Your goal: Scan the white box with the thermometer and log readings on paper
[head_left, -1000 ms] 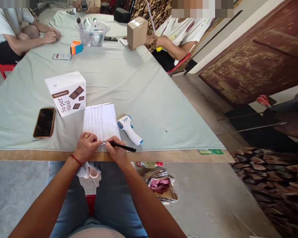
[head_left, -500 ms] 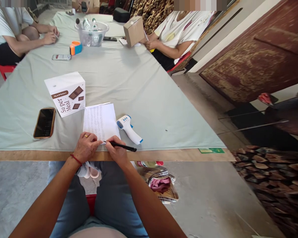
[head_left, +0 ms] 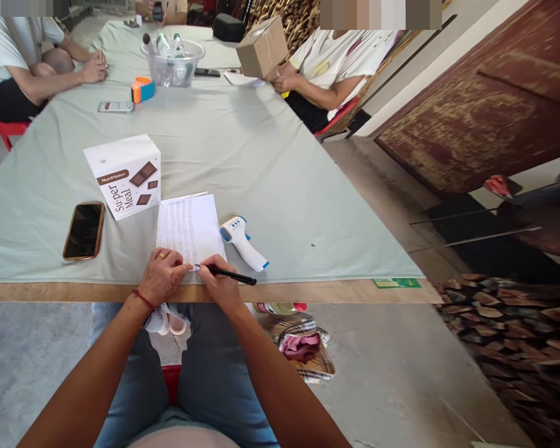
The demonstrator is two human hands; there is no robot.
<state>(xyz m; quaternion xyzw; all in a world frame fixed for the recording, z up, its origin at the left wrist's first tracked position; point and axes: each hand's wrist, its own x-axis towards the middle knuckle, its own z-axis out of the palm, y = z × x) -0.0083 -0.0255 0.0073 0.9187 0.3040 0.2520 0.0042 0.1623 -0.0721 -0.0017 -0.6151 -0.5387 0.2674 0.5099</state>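
Observation:
A white paper pad (head_left: 200,227), its left part covered in rows of small handwriting, lies near the table's front edge. My left hand (head_left: 163,274), wearing a ring and a red wrist string, holds the pad's lower left corner with bent fingers. In my right hand (head_left: 218,283) is a black pen (head_left: 233,274), its tip on the paper close to my left thumb. To the right of the pad lies a white and blue infrared thermometer (head_left: 243,242). A folded white carton (head_left: 129,177) printed "Su-per Meal" touches or nearly touches the pad's upper left.
A phone (head_left: 84,231) lies left of the carton. Farther back are another phone (head_left: 116,107), an orange-blue roll (head_left: 142,90) and a clear tub (head_left: 172,71) of bottles. A seated person (head_left: 336,74) is beside a cardboard box (head_left: 262,48); another person (head_left: 23,56) sits left.
At the far right end, the cardboard box has shifted right and turned. The left person's hands have moved slightly. My own hands and the pen look almost unmoved.

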